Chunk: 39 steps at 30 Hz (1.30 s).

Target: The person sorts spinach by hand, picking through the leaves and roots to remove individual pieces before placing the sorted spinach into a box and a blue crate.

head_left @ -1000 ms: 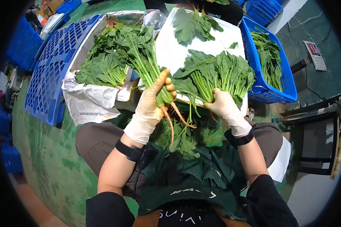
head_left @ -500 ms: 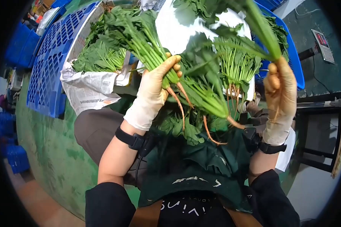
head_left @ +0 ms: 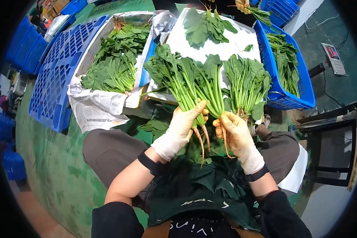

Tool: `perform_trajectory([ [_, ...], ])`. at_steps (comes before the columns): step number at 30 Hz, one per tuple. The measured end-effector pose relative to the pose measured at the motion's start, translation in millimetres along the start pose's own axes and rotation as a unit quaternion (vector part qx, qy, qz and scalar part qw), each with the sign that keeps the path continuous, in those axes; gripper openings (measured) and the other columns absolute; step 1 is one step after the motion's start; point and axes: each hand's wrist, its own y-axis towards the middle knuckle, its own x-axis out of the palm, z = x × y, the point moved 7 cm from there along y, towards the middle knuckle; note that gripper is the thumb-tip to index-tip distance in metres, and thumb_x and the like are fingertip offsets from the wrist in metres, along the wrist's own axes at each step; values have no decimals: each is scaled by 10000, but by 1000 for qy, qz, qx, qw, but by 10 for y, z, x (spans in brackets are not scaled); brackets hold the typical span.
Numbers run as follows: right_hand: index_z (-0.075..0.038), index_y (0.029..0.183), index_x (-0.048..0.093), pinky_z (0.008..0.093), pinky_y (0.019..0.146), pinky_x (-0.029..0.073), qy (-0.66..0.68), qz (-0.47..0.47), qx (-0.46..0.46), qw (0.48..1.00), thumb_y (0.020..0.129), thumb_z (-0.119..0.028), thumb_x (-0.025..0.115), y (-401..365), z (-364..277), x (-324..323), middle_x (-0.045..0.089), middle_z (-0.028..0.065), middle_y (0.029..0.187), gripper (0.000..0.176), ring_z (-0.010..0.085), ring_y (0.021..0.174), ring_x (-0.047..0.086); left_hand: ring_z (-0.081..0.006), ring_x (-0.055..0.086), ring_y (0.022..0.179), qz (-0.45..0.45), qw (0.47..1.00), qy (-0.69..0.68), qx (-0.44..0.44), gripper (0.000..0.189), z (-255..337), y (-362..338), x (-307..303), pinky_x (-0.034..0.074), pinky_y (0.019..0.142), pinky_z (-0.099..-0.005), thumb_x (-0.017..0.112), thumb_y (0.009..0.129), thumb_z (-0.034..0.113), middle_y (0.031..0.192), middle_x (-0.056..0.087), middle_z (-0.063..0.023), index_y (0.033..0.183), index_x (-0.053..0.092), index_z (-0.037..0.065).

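Observation:
My gloved left hand [head_left: 182, 129] is closed around the stems of a spinach bunch [head_left: 177, 81], its pinkish roots hanging below the fingers. Close beside it, my gloved right hand [head_left: 237, 135] grips another spinach plant [head_left: 213, 89] just above the root. The leaves of both point away from me and overlap in part. Behind my right hand, a pile of spinach [head_left: 246, 81] lies at the near edge of a white-topped surface [head_left: 178, 33]. More spinach [head_left: 210, 27] rests at that surface's far side.
On the left stands a newspaper-lined crate [head_left: 95, 104] with spinach, beside a blue plastic pallet [head_left: 53, 85]. At right is a blue crate [head_left: 293, 104] of spinach, then a scale display [head_left: 334, 58]. A co-worker's gloved hand [head_left: 242, 5] holds spinach at the top.
My right hand has come down and left with its spinach, beside my left hand. My left hand has moved slightly right and down, still holding its bunch. A loose plant between them no longer shows separately.

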Motion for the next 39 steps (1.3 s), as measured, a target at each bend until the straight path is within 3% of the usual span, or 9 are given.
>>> perform_trajectory([
  [8,47,1171,496,229,598,471,-65,8,-87,994,845,-164,651,-66,-233,190,640,111,918,418,139,693,599,-126,605,709,-54,993,54,92,311,155,17,80,495,611,-241,721,781,140,834,604,-25,1023,556,36],
  [12,57,1143,531,218,619,472,-54,68,-133,987,820,-106,673,66,-97,89,638,107,915,389,124,694,593,-115,587,722,50,993,32,98,289,65,15,-60,504,633,-235,669,831,225,851,607,-32,1019,557,37],
  [16,-24,1084,616,233,693,489,-406,140,-350,833,709,-91,749,-119,-183,206,630,99,931,404,121,743,615,-128,604,768,15,991,-45,125,333,65,22,-30,500,670,-251,742,762,148,897,621,-32,1016,562,29],
  [18,-3,1093,603,235,699,490,-387,126,-353,842,751,-106,729,-181,-188,264,623,98,965,379,121,775,609,-136,607,810,-8,992,19,121,344,96,-14,-30,501,715,-262,739,760,120,931,628,-41,1036,558,21],
  [21,54,1101,569,237,710,492,-14,105,-175,979,847,-143,651,-77,-80,214,617,95,978,332,115,774,592,-144,609,824,-45,992,25,111,346,179,-20,9,502,742,-270,729,765,96,937,626,-42,1052,553,17],
  [24,51,1080,566,250,677,505,-102,41,-54,992,839,-145,660,-8,-69,150,635,90,901,325,122,732,608,-146,608,839,-85,992,-4,92,345,170,-28,56,504,748,-272,720,773,93,955,622,-46,1060,547,11],
  [30,41,986,623,250,686,499,-177,79,-198,961,794,-108,697,-65,-152,259,656,77,860,254,122,745,615,-151,601,875,-80,992,-41,89,352,29,7,8,499,759,-271,703,788,103,973,617,-35,1092,537,43],
  [34,18,917,642,224,635,485,-388,112,-375,835,737,-58,733,-260,-300,529,627,55,818,215,111,701,603,-182,603,911,-91,993,-66,31,371,-7,-40,1,522,789,-313,677,802,101,1032,608,-84,1128,526,10],
  [39,24,1002,538,224,629,479,-95,103,-182,973,837,-180,670,-125,-100,397,617,73,852,294,95,715,573,-220,602,936,-106,989,-101,20,370,26,-57,-5,526,828,-362,624,825,59,1054,587,-111,1164,493,-4],
])
